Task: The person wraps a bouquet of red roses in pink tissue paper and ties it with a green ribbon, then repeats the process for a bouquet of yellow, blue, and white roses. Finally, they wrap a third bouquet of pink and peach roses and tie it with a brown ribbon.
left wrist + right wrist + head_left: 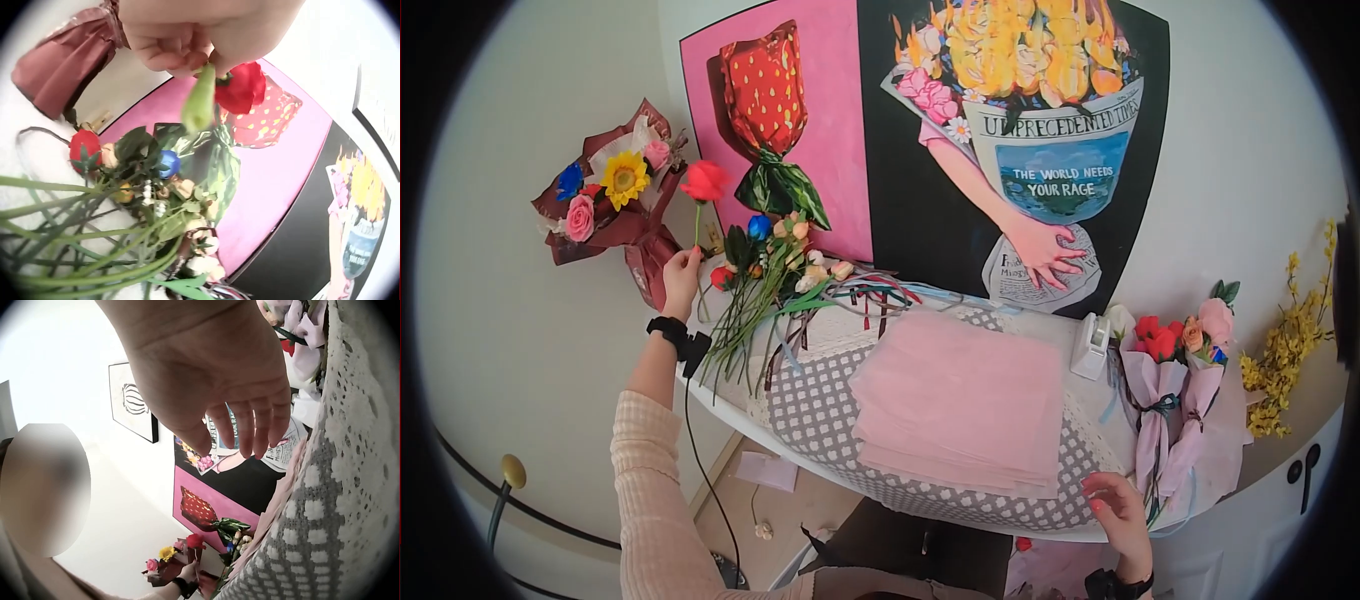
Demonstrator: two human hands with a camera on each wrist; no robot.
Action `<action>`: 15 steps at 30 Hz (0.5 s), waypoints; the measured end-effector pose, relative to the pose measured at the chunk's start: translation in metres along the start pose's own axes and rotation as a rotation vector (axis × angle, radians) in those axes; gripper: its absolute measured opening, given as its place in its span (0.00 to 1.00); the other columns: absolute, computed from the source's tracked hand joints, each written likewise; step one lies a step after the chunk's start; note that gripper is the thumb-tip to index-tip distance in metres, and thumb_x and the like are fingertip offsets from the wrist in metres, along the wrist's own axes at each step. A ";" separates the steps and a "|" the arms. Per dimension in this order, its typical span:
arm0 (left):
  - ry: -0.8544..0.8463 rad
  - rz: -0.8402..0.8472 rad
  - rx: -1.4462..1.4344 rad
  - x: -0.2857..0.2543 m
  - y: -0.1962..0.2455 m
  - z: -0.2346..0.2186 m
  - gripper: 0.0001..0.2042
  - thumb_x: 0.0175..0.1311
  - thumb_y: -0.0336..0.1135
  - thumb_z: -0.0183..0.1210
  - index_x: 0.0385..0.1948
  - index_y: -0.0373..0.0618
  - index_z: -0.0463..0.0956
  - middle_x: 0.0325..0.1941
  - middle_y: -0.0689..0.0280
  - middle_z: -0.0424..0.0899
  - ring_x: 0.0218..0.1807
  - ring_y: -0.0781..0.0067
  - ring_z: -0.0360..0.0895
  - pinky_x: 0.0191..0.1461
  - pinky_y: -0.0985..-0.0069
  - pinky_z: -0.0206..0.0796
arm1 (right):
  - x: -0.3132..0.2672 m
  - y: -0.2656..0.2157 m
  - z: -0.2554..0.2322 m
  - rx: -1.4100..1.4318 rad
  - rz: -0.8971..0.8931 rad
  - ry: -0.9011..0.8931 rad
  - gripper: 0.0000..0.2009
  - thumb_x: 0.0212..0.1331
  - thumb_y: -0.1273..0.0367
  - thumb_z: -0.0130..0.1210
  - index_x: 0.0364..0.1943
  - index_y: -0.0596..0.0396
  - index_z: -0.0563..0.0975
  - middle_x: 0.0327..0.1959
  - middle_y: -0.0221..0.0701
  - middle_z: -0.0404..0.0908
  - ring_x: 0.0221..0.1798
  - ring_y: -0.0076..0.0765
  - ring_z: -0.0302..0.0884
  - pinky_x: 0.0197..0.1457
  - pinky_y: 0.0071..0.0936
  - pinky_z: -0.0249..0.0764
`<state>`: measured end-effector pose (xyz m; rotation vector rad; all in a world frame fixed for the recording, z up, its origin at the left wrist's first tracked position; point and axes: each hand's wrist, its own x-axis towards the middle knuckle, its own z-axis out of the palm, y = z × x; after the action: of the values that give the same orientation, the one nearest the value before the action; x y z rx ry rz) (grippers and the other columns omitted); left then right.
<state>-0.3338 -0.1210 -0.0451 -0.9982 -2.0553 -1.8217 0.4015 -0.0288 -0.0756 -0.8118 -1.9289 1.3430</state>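
Observation:
My left hand (pixel 683 280) pinches the green stem of a red flower (pixel 704 181), held upright at the left above the table. In the left wrist view the stem's cut end points at the camera, and the red bloom (pixel 242 87) shows behind the fingers. Loose stems with blue, red and peach blooms (pixel 785 262) lie beside that hand. My right hand (pixel 1122 515) holds nothing; its fingers are relaxed near the front right corner of a stack of pink sheets (pixel 960 400). The right wrist view shows its palm (pixel 212 381) with fingers loosely extended.
A maroon-wrapped bouquet (pixel 635 225) stands at the far left. Ribbons (pixel 880 290) lie behind the sheets. A white dispenser (pixel 1090 346) and pink-wrapped bouquets (pixel 1168 420) are at the right. Two paintings (pixel 835 130) lean at the back; yellow flowers (pixel 1280 375) stand far right.

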 end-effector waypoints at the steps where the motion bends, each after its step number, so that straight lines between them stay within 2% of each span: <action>1: -0.019 -0.113 -0.106 -0.005 0.010 0.000 0.11 0.63 0.41 0.51 0.29 0.42 0.74 0.16 0.76 0.67 0.14 0.89 0.57 0.17 0.86 0.47 | 0.000 -0.002 0.001 0.002 0.001 0.000 0.15 0.53 0.74 0.52 0.46 0.61 0.70 0.42 0.32 0.73 0.43 0.26 0.70 0.45 0.22 0.67; 3: -0.046 -0.187 -0.303 -0.037 0.069 0.017 0.11 0.63 0.41 0.50 0.30 0.43 0.73 0.19 0.76 0.69 0.17 0.89 0.59 0.19 0.87 0.49 | 0.005 -0.007 0.005 0.004 0.000 0.000 0.15 0.53 0.74 0.51 0.46 0.61 0.70 0.42 0.32 0.73 0.43 0.26 0.70 0.45 0.22 0.67; 4: -0.147 -0.163 -0.362 -0.053 0.086 0.028 0.11 0.64 0.41 0.49 0.32 0.43 0.73 0.22 0.75 0.71 0.19 0.89 0.62 0.21 0.88 0.52 | 0.009 -0.011 0.008 0.002 -0.008 -0.038 0.15 0.51 0.76 0.51 0.46 0.60 0.70 0.43 0.33 0.73 0.44 0.27 0.71 0.45 0.23 0.67; 5: -0.246 -0.115 -0.442 -0.080 0.123 0.043 0.10 0.64 0.39 0.48 0.32 0.43 0.73 0.24 0.73 0.73 0.19 0.89 0.63 0.22 0.88 0.55 | 0.012 -0.016 0.011 0.001 -0.014 -0.073 0.16 0.50 0.78 0.51 0.47 0.60 0.70 0.44 0.34 0.73 0.45 0.28 0.71 0.46 0.23 0.68; 7: -0.504 -0.157 -0.585 -0.142 0.190 0.071 0.06 0.62 0.31 0.47 0.32 0.42 0.72 0.25 0.71 0.75 0.22 0.86 0.68 0.24 0.87 0.61 | 0.030 -0.032 0.029 -0.026 -0.079 -0.108 0.17 0.51 0.77 0.50 0.48 0.60 0.69 0.45 0.35 0.73 0.46 0.30 0.71 0.47 0.24 0.68; 8: -0.703 -0.132 -0.550 -0.170 0.210 0.080 0.05 0.61 0.27 0.46 0.31 0.42 0.72 0.27 0.69 0.76 0.24 0.83 0.71 0.25 0.86 0.63 | 0.040 -0.042 0.042 -0.054 -0.144 -0.151 0.17 0.52 0.75 0.50 0.49 0.60 0.69 0.46 0.36 0.72 0.46 0.31 0.71 0.48 0.25 0.68; 9: -0.888 -0.190 -0.679 -0.199 0.232 0.088 0.04 0.61 0.27 0.48 0.31 0.41 0.72 0.28 0.68 0.76 0.24 0.82 0.72 0.25 0.85 0.65 | 0.049 -0.051 0.056 -0.058 -0.182 -0.193 0.18 0.53 0.74 0.50 0.50 0.59 0.68 0.47 0.36 0.72 0.46 0.32 0.71 0.48 0.26 0.68; 11: -1.202 -0.170 -0.652 -0.241 0.256 0.105 0.05 0.63 0.30 0.49 0.31 0.39 0.72 0.27 0.68 0.76 0.25 0.83 0.74 0.25 0.85 0.67 | 0.061 -0.064 0.090 -0.049 -0.243 -0.284 0.17 0.55 0.72 0.49 0.51 0.59 0.67 0.48 0.37 0.72 0.46 0.34 0.71 0.48 0.27 0.68; 13: -1.330 -0.132 -0.822 -0.271 0.264 0.123 0.05 0.62 0.29 0.49 0.31 0.39 0.72 0.26 0.67 0.76 0.24 0.84 0.74 0.25 0.86 0.66 | 0.066 -0.062 0.115 -0.041 -0.263 -0.330 0.16 0.57 0.72 0.48 0.50 0.60 0.67 0.47 0.37 0.72 0.46 0.34 0.71 0.48 0.27 0.68; 14: -1.333 -0.127 -0.825 -0.273 0.266 0.124 0.05 0.62 0.29 0.49 0.31 0.39 0.72 0.26 0.67 0.76 0.24 0.84 0.74 0.25 0.86 0.66 | 0.065 -0.053 0.124 0.007 -0.236 -0.393 0.13 0.58 0.72 0.46 0.48 0.61 0.67 0.44 0.36 0.74 0.44 0.33 0.72 0.47 0.27 0.68; 15: -1.443 -0.141 -0.760 -0.275 0.272 0.122 0.04 0.62 0.28 0.49 0.32 0.39 0.73 0.26 0.68 0.75 0.24 0.84 0.74 0.26 0.86 0.66 | 0.063 -0.048 0.130 0.057 -0.206 -0.455 0.11 0.60 0.72 0.43 0.45 0.61 0.68 0.40 0.35 0.76 0.42 0.32 0.73 0.46 0.27 0.68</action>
<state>0.0693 -0.0990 -0.0129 -3.1312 -1.8028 -2.2510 0.2554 -0.0650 -0.0552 -0.2789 -2.2309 1.5393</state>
